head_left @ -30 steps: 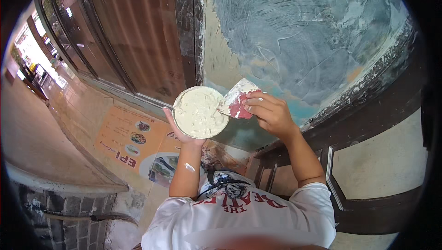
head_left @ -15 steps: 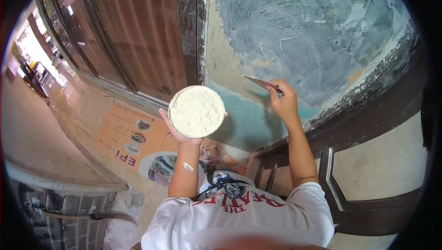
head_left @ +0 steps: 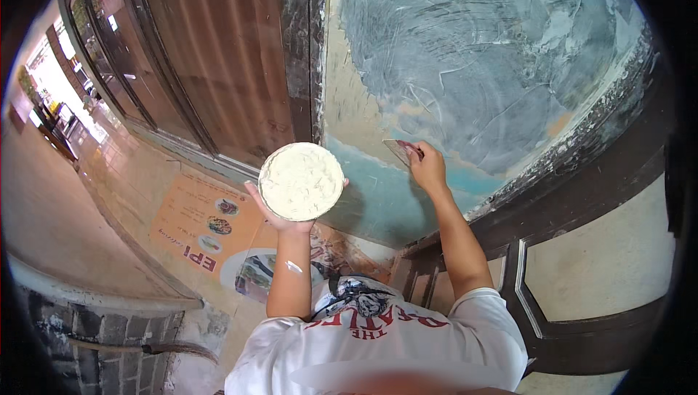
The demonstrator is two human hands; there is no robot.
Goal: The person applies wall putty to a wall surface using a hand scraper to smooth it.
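Observation:
My left hand [head_left: 282, 222] is wrapped under and around a round tub [head_left: 261, 190], fingers showing on both sides. Thick off-white putty [head_left: 301, 180] fills the tub nearly to the brim, its surface uneven. In my right hand [head_left: 430, 171] is a putty knife [head_left: 400, 151], its blade pointing up and left at the wall [head_left: 465, 68]. The blade is over the border of the bare beige strip and the light-blue paint; whether it touches the wall I cannot tell. Grey, streaky filler covers much of the wall higher up. A white smear marks my left forearm.
A dark wooden door frame [head_left: 309, 46] with curtained glass borders the wall on the left. To the right stands a brown panelled door [head_left: 582, 279]. An orange printed sheet [head_left: 190, 213] lies on the tiled floor below. A low wall [head_left: 94, 242] is at lower left.
My right hand has moved left and down with the putty knife, and more of the blade's flat face shows. The tub in my left hand has shifted slightly left and down.

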